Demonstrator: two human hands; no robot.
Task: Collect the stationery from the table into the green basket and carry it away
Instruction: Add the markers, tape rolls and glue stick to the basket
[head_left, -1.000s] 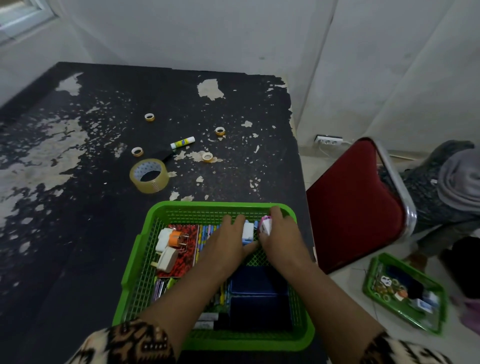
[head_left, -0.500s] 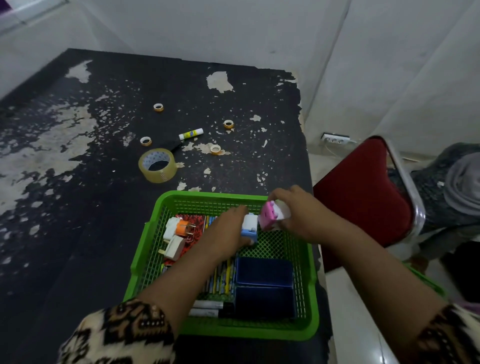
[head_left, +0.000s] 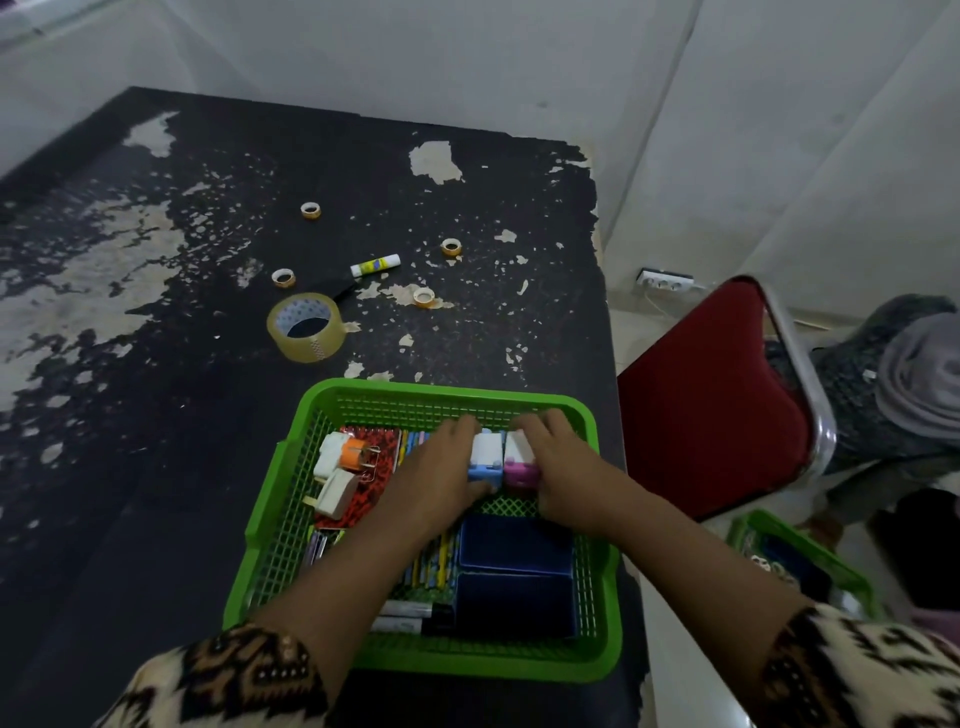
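Stationery is lying in the green basket on the table; I am seeing the left hand gripping a blue-and-white block, the right hand gripping a pink-and-white block touching it.

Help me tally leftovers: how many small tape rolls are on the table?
4: the farthest roll, the right roll, the left roll, the nearest roll, all around the glue stick. None looks hidden.

The table is black, with lots of paint peeled off (pale patches show all over). A green basket sits on its near right corner, and just behind it lies a big roll of clear tape. Farther back lie a glue stick and four little tape rolls, spread apart.
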